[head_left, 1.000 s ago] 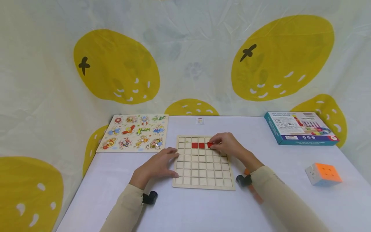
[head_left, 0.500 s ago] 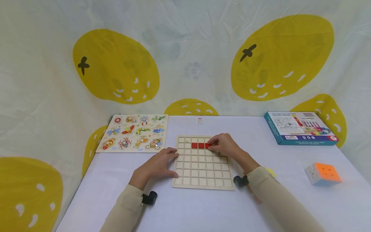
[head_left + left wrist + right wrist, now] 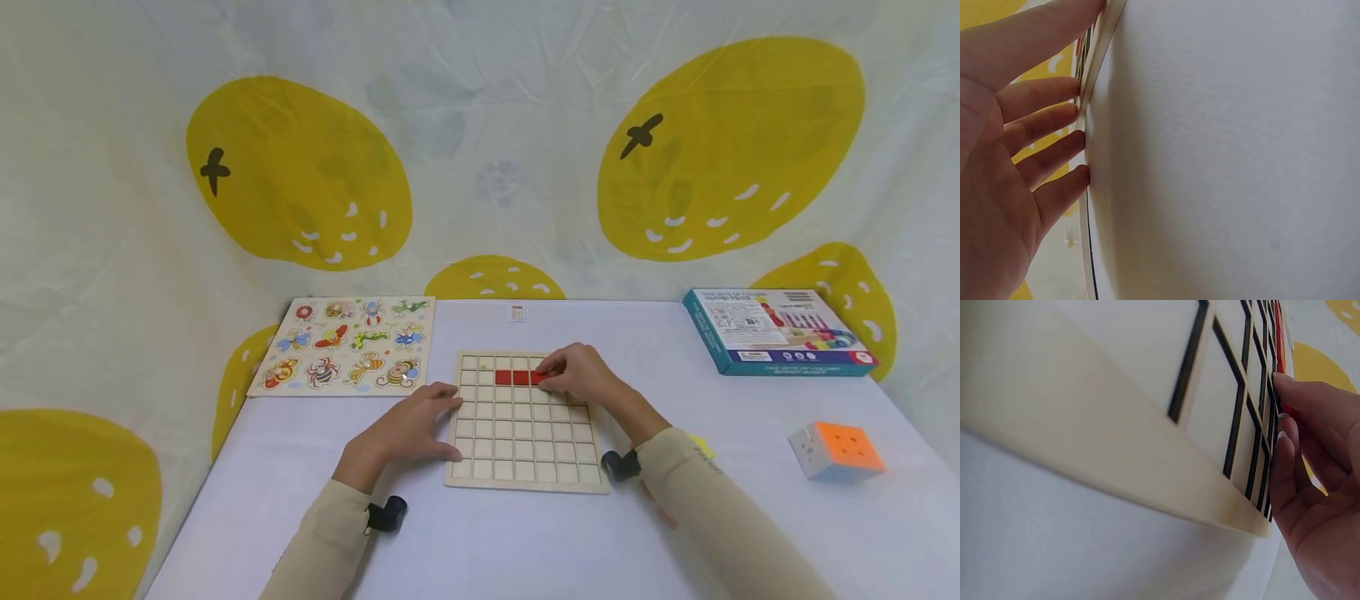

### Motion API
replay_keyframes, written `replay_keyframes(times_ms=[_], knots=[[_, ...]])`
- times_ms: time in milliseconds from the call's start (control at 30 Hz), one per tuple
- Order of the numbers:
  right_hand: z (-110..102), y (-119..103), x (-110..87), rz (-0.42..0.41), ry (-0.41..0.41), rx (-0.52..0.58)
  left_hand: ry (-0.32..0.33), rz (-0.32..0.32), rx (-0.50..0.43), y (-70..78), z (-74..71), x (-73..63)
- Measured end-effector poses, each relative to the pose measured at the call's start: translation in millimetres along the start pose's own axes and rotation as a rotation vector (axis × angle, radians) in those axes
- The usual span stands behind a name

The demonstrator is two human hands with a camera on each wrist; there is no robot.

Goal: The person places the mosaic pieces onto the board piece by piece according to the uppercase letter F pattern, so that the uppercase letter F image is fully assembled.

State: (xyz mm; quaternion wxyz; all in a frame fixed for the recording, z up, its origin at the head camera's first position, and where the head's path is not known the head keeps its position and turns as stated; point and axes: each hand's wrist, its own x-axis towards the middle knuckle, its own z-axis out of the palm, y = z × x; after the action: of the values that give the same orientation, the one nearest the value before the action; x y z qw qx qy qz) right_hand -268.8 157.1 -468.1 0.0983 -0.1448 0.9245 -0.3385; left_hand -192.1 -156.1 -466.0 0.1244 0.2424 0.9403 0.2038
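Red tiles [image 3: 521, 377]: three, on one gridded board [image 3: 523, 430].

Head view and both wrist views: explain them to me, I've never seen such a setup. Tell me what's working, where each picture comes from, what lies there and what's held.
There's no machine: a person's bare left hand and right hand do the work. The wide picture comes from a camera on the head, looking forward and down. The close ones come from the left wrist camera and right wrist camera. On the white table lie a wooden grid board with red tiles in one row, an animal puzzle, a teal-edged box and an orange-topped cube. The left hand's fingers touch the grid board's left edge. The right hand appears to pinch the rightmost red tile.
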Motion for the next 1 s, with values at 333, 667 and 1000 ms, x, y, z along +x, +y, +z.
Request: replay_keyframes(times_ms=[333,667,1000], knots=[[2,1,1.5,0.023,-0.003,0.030,0.006,0.006,0.005,1.0,-1.8,-3.1],[0,5,-3.5,-0.013,-0.050,0.023,-0.006,-0.008,0.011,0.9,-0.4,-3.0],[-40,19,-40.8,-0.092,-0.042,0.072,-0.010,-0.023,0.016,1.2,-0.9,-1.6]])
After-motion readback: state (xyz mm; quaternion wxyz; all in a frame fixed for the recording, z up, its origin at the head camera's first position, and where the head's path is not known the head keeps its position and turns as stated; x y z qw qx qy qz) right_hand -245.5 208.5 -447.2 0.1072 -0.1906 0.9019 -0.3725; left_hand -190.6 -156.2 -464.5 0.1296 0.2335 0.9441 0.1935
